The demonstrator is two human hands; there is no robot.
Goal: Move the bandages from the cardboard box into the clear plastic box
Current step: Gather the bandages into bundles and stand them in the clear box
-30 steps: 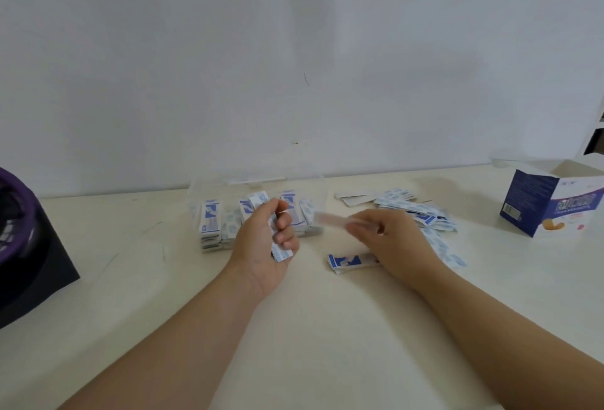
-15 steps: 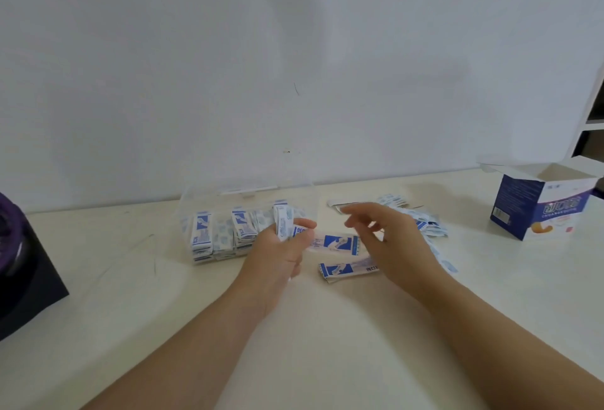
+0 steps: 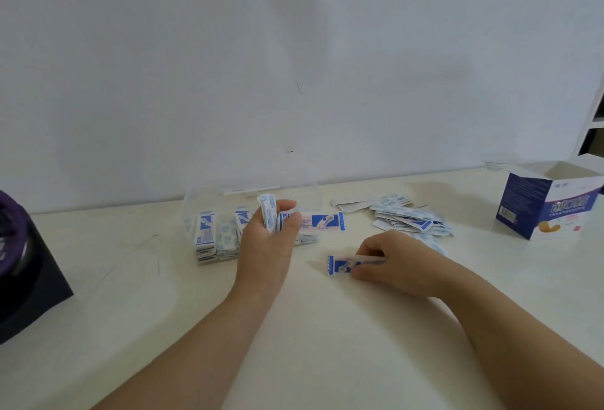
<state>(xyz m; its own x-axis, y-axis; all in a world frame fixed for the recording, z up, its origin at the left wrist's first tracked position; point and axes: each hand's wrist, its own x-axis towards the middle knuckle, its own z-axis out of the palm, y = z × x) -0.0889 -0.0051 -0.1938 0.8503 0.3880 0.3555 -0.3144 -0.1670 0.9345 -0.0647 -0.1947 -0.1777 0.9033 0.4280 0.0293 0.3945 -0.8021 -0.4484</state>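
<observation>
The clear plastic box [image 3: 196, 195] stands at the back of the table, with several blue-and-white bandages [image 3: 206, 236] stacked upright in it. In front of the box, my left hand [image 3: 266, 246] grips a few bandages, one [image 3: 322, 222] sticking out to the right. My right hand [image 3: 390, 264] pinches a bandage [image 3: 340, 265] that lies on the table. A loose pile of bandages [image 3: 408, 218] lies behind my right hand. The open blue-and-white cardboard box [image 3: 545, 202] stands at the far right.
A black and purple object [image 3: 23, 262] sits at the table's left edge. A white wall rises right behind the table [image 3: 294, 344]. A white shelf edge [image 3: 593, 115] shows at the far right.
My right hand has let go of the bandage passed to my left hand and dropped to the bandage lying on the table. My left hand now holds the passed bandage.
</observation>
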